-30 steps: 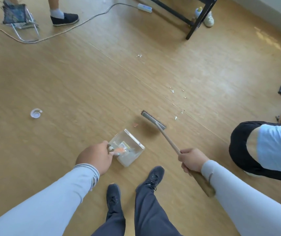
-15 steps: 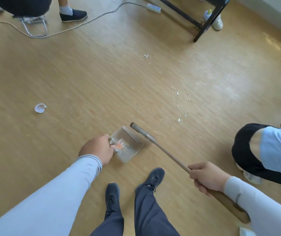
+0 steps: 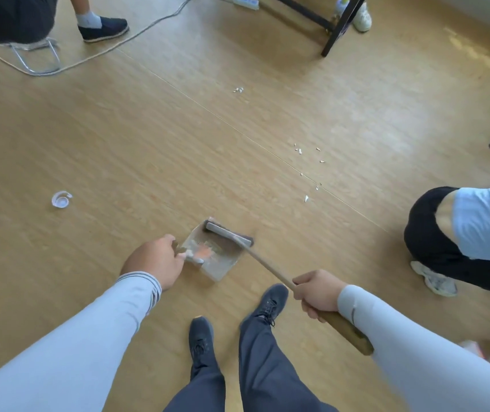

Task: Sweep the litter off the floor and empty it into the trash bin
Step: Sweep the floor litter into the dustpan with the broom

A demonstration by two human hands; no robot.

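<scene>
Broom (image 3: 228,233) head at dustpan (image 3: 220,264) mouth — both gripped.

no text, label, brand, number or sign can be read anywhere in the view. the surfaces that might carry print are too small or too blurred to make out any letters.
</scene>
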